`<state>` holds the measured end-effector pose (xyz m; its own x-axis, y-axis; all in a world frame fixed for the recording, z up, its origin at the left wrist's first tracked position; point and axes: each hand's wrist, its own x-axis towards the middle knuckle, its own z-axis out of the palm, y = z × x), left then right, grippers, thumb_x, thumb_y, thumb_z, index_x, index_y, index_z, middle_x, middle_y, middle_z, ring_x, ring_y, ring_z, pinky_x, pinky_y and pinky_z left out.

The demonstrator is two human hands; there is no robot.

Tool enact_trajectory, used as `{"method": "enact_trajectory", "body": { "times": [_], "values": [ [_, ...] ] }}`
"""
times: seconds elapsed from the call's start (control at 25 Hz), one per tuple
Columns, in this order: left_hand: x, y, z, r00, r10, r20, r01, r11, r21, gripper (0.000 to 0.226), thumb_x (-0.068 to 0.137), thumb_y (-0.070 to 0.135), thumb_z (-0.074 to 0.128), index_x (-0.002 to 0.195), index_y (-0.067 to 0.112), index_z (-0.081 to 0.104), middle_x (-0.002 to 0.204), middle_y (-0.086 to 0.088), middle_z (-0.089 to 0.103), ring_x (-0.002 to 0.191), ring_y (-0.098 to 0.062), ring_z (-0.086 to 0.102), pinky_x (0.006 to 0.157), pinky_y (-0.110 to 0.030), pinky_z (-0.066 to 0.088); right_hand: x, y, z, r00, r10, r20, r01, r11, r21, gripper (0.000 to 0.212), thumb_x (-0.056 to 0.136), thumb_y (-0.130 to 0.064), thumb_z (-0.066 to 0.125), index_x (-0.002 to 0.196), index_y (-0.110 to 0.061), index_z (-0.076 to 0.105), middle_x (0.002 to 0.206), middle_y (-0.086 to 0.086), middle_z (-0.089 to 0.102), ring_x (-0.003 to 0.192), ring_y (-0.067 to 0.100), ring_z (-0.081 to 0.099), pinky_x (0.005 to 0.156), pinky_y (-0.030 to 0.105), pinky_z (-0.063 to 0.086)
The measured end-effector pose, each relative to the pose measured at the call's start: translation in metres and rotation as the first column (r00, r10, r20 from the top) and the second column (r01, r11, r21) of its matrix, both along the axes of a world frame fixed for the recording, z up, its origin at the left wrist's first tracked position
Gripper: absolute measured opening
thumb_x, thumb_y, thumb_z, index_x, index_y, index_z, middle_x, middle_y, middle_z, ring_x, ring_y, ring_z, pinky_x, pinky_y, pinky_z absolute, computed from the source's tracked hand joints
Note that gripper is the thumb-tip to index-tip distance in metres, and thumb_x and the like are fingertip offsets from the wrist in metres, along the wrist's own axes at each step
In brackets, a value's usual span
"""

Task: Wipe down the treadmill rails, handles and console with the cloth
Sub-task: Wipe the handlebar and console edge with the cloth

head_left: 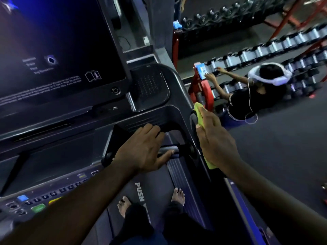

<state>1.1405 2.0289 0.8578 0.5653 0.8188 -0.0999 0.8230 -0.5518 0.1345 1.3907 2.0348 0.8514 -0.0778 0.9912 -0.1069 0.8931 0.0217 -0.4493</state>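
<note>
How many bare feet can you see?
2. The left foot is on the treadmill belt, left of the white lettering; the right foot is right of it. The other person's feet are hidden.

The yellow-green cloth [198,110] sits bunched against the black right rail [180,96]. The console [53,41] screen glows dimly.
</note>
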Motion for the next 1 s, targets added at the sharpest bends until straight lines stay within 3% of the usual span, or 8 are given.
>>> {"method": "enact_trajectory", "body": {
  "times": [0.12, 0.2, 0.44, 0.6, 0.68, 0.8, 0.88, 1.0],
  "values": [
    [-0.002, -0.002, -0.004, 0.999, 0.038, -0.011, -0.038, 0.999, 0.012, 0.075, 0.099, 0.068, 0.041, 0.149, 0.013, 0.048, 0.142, -0.009, 0.05, 0.118, -0.028, 0.05, 0.098, -0.043, 0.046, -0.024, 0.015, 0.004, 0.983, 0.066, 0.169, -0.092, 0.984, 0.151, 0.061, 0.109, -0.045, 0.036, 0.166, -0.038, 0.015, 0.171, 0.003, 0.02, 0.116, 0.037, 0.06, 0.08, 0.047, 0.057],
    [-0.003, -0.003, -0.007, 0.998, 0.055, 0.005, -0.055, 0.996, 0.066, 0.08, 0.1, 0.066, 0.044, 0.157, 0.011, 0.041, 0.154, -0.015, 0.043, 0.131, -0.033, 0.046, 0.105, -0.048, 0.044, -0.045, 0.06, -0.001, 0.951, 0.099, 0.292, -0.17, 0.959, 0.229, 0.061, 0.107, -0.045, 0.036, 0.165, -0.035, 0.019, 0.172, 0.008, 0.02, 0.118, 0.042, 0.058, 0.079, 0.051, 0.058],
    [-0.001, -0.004, -0.007, 0.997, 0.08, -0.005, -0.08, 0.993, 0.087, 0.074, 0.099, 0.065, 0.043, 0.154, 0.014, 0.044, 0.158, -0.013, 0.039, 0.137, -0.032, 0.04, 0.11, -0.049, 0.04, -0.079, 0.198, -0.004, 0.96, 0.149, 0.238, -0.207, 0.949, 0.24, 0.05, 0.107, -0.04, 0.038, 0.157, -0.042, 0.034, 0.166, 0.004, 0.034, 0.124, 0.047, 0.056, 0.095, 0.054, 0.049],
    [-0.002, -0.008, -0.003, 0.996, 0.084, -0.03, -0.081, 0.993, 0.083, 0.073, 0.099, 0.065, 0.044, 0.152, 0.013, 0.044, 0.155, -0.015, 0.039, 0.136, -0.035, 0.043, 0.11, -0.051, 0.041, -0.065, 0.144, 0.002, 0.966, 0.151, 0.211, -0.2, 0.952, 0.234, 0.054, 0.107, -0.033, 0.046, 0.158, -0.046, 0.031, 0.169, 0.0, 0.027, 0.125, 0.043, 0.056, 0.092, 0.051, 0.054],
    [0.0, -0.007, -0.004, 0.997, 0.071, -0.039, -0.067, 0.993, 0.101, 0.073, 0.1, 0.064, 0.045, 0.149, 0.011, 0.047, 0.153, -0.016, 0.041, 0.135, -0.037, 0.044, 0.109, -0.051, 0.04, -0.049, 0.076, 0.004, 0.96, 0.084, 0.269, -0.146, 0.965, 0.218, 0.056, 0.106, -0.037, 0.047, 0.159, -0.044, 0.028, 0.171, 0.0, 0.021, 0.117, 0.039, 0.058, 0.079, 0.045, 0.056],
    [-0.002, -0.008, -0.004, 0.998, 0.052, 0.04, -0.057, 0.986, 0.156, 0.06, 0.101, 0.06, 0.051, 0.126, 0.007, 0.059, 0.137, -0.017, 0.052, 0.125, -0.038, 0.051, 0.104, -0.049, 0.043, -0.034, -0.004, 0.007, 0.893, 0.162, 0.421, -0.237, 0.962, 0.132, 0.064, 0.103, -0.042, 0.052, 0.161, -0.043, 0.027, 0.175, 0.003, 0.012, 0.118, 0.038, 0.053, 0.078, 0.046, 0.054],
    [-0.003, -0.009, -0.003, 0.993, 0.043, 0.11, -0.063, 0.981, 0.185, 0.052, 0.1, 0.057, 0.056, 0.11, 0.006, 0.061, 0.121, -0.016, 0.057, 0.114, -0.038, 0.055, 0.096, -0.048, 0.046, -0.03, 0.008, 0.008, 0.898, 0.186, 0.399, -0.254, 0.959, 0.125, 0.058, 0.105, -0.045, 0.049, 0.159, -0.046, 0.028, 0.175, 0.003, 0.011, 0.119, 0.039, 0.053, 0.079, 0.05, 0.056],
    [-0.003, -0.008, -0.007, 0.99, 0.064, 0.123, -0.087, 0.977, 0.196, 0.052, 0.102, 0.056, 0.054, 0.104, 0.005, 0.062, 0.112, -0.016, 0.058, 0.108, -0.038, 0.056, 0.091, -0.049, 0.047, -0.046, 0.074, 0.0, 0.939, 0.143, 0.312, -0.212, 0.957, 0.198, 0.053, 0.108, -0.047, 0.04, 0.159, -0.044, 0.028, 0.172, 0.005, 0.017, 0.117, 0.042, 0.056, 0.078, 0.054, 0.058]
  ]
}}
